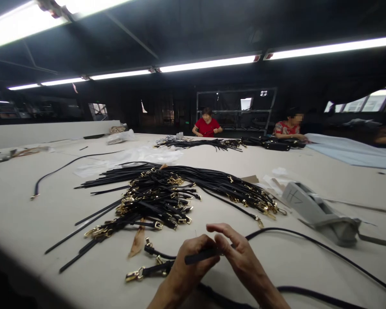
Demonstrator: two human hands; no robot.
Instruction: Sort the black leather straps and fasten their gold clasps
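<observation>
My left hand (188, 262) and my right hand (238, 253) meet at the near edge of the table, both pinching the end of a thin black strap (201, 256). The strap runs right and curves away across the table (309, 242). Just left of my left hand lie short black strap pieces with gold clasps (138, 273). Beyond them spreads a big pile of black straps with gold buckles (161, 197).
A grey tape dispenser (318, 212) sits to the right. One loose strap (61, 168) lies far left, with clear plastic sheets (138, 156) behind the pile. Two people work at the far end beside another strap pile (206, 143) and black bags (275, 143).
</observation>
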